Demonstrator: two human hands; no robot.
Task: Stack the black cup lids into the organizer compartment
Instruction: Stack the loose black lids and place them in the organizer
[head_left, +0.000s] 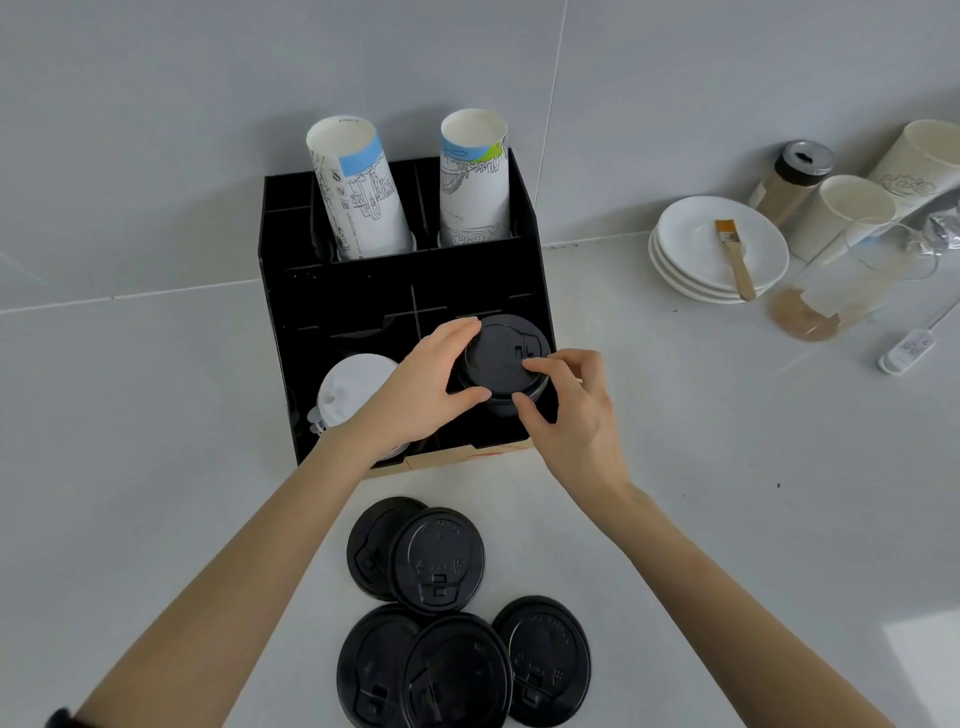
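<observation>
A black organizer (363, 291) stands against the wall. Over its front right compartment sits a stack of black lids (501, 358). My left hand (426, 384) grips the stack's left side, thumb at the front and fingers at the back. My right hand (576, 410) pinches the stack's right front edge, with one fingertip on the top lid. Several loose black lids (436, 561) lie overlapping on the counter near me, a further group (543, 660) at the bottom edge. White lids (348, 389) fill the front left compartment.
Two stacks of printed paper cups (358, 192) stand in the organizer's back compartments. At the right are stacked white saucers (675, 249) with a brush (735, 257), a shaker jar (792, 176), paper cups (841, 208), a tipped glass (852, 280) and a small white device (906, 353).
</observation>
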